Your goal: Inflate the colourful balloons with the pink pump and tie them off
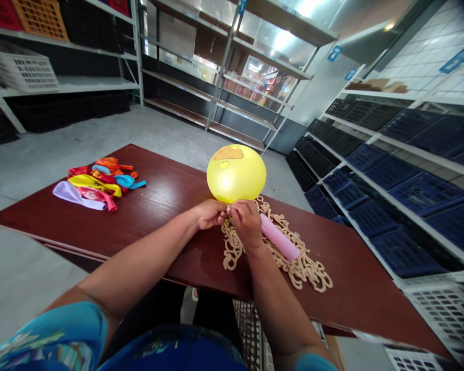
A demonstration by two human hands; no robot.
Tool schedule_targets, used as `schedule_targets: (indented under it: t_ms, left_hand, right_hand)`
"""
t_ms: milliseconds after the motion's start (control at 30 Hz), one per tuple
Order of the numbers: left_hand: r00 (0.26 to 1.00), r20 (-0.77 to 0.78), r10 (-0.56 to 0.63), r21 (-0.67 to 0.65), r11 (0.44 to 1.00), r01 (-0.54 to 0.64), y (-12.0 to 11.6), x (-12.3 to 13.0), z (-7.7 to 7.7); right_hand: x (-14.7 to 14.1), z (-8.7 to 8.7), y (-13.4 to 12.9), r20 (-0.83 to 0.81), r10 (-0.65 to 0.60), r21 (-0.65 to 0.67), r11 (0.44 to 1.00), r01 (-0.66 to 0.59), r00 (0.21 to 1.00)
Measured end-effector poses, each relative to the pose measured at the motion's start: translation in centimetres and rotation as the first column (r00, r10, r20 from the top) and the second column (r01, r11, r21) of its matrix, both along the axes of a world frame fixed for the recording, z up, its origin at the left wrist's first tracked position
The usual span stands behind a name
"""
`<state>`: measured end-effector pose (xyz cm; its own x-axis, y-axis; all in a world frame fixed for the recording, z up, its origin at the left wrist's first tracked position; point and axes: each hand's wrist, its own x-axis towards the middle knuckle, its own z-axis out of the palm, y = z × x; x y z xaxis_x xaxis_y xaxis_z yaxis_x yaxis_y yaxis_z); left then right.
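Note:
An inflated yellow balloon with an orange print stands above the table's far edge, its neck end down at my fingers. My left hand and my right hand meet just below it, both closed in a pinch at the balloon's neck, where a small pale bit shows between the fingertips. Beside and beneath my right hand lies a tangled heap of beige cord, with a pink cylinder resting on it.
Flat balloons of several colours are piled on the left of the dark red table. Shelves with blue crates stand at the right, and more racks behind. A white basket sits at the lower right.

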<state>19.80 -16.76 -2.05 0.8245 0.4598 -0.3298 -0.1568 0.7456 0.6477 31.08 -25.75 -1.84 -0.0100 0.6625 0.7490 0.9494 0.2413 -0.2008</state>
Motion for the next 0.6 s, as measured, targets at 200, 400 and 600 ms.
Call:
schedule_targets:
  t_ms: [200, 400, 600]
  left_hand:
    - [0.979, 0.103, 0.177, 0.005, 0.984, -0.179, 0.6, 0.2, -0.1]
    - [0.968, 0.136, 0.209, 0.029, 0.976, -0.215, 1.5, 0.1, -0.5]
    - [0.971, 0.048, 0.235, 0.407, 0.883, -0.234, 1.6, 0.2, -0.9]
  right_hand:
    - [-0.1, -0.2, 0.3, -0.048, -0.002, 0.001, 1.000, 0.002, 0.999]
    - [0.2, -0.1, 0.3, -0.021, -0.116, -0.175, 0.978, 0.110, 0.993]
    - [1.4, 2.3, 0.1, 0.076, -0.252, -0.494, 0.831, 0.256, 0.965]
